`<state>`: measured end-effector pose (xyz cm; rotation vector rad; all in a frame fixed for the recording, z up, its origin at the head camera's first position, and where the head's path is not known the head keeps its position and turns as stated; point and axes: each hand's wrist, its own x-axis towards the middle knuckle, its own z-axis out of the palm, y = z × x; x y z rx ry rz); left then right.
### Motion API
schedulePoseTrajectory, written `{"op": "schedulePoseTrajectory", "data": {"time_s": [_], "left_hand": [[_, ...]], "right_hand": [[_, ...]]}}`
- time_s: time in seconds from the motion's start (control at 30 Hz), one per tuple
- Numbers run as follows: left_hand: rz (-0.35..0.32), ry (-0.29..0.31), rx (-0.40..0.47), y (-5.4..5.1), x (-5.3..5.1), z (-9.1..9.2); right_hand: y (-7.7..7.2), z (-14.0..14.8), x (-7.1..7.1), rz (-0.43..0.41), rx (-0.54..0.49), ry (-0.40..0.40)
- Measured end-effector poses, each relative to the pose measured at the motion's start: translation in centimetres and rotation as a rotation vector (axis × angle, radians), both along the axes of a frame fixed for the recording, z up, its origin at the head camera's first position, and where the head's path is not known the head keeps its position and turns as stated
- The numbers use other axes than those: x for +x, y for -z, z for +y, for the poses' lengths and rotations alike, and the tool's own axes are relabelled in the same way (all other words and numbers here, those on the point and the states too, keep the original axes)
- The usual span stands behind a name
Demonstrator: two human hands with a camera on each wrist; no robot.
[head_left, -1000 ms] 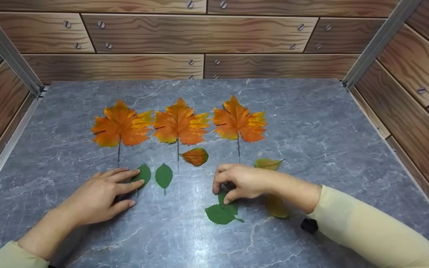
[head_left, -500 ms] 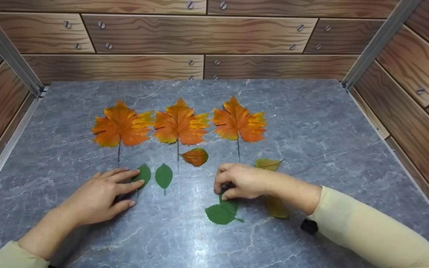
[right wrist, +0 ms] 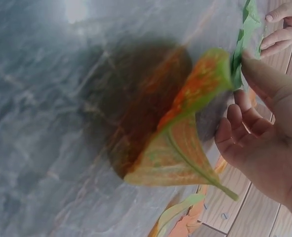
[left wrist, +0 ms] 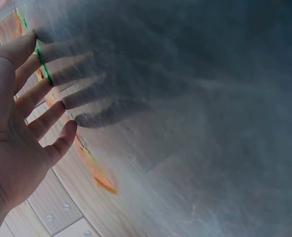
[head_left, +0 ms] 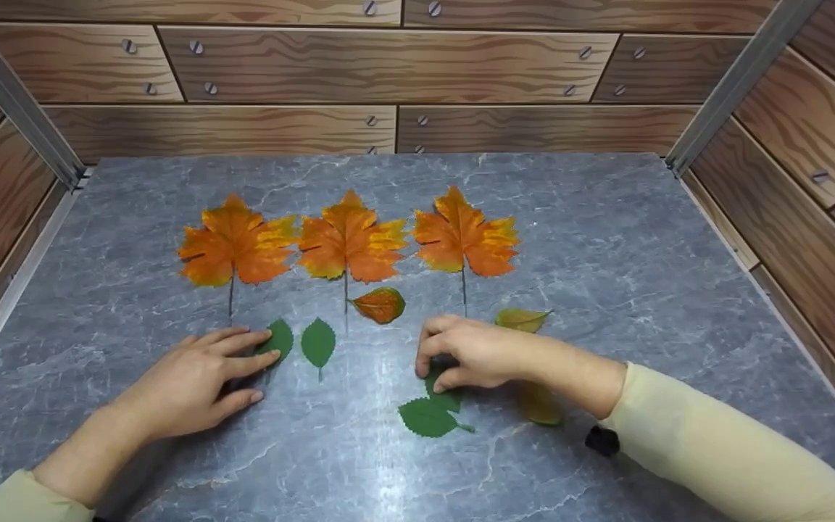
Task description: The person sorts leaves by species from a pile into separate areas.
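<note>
Green marks the leaf point(head_left: 448, 401) that I pinch between the thumb and curled fingers of my right hand point(head_left: 472, 351), low over the grey table point(head_left: 606, 239). Nearer me, its neighbour leaf point(head_left: 417, 418) adjoins it. My left hand point(head_left: 196, 377), well apart, extends its fingers, two tips touching the outer leaf point(head_left: 284, 342), beside the inner leaf point(head_left: 318, 342). Beyond lie three orange maple leaves point(head_left: 349, 243). I judge the step as separating one leaf for the green row; the next move calls for a light lift and leftward carry.
</note>
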<state>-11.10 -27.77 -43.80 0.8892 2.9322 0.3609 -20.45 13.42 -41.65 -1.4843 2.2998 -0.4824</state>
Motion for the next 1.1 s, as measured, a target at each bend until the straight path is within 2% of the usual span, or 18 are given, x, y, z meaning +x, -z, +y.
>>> {"op": "schedulePoseTrajectory", "data": {"time_s": [0.23,0.63,0.83,1.1], "left_hand": [[-0.008,-0.001,-0.012,-0.01,0.0,-0.03],[-0.006,0.002,-0.006,-0.05,-0.04,0.01],[-0.002,0.0,0.0,-0.08,0.02,-0.02],[0.014,0.007,-0.001,0.01,0.0,0.0]], "right_hand": [[0.05,-0.09,-0.24,-0.042,-0.002,0.003],[-0.19,0.15,-0.44,-0.135,-0.011,0.114],[-0.47,0.36,-0.65,-0.169,-0.045,0.181],[-0.54,0.3,-0.78,-0.194,-0.14,0.267]]}}
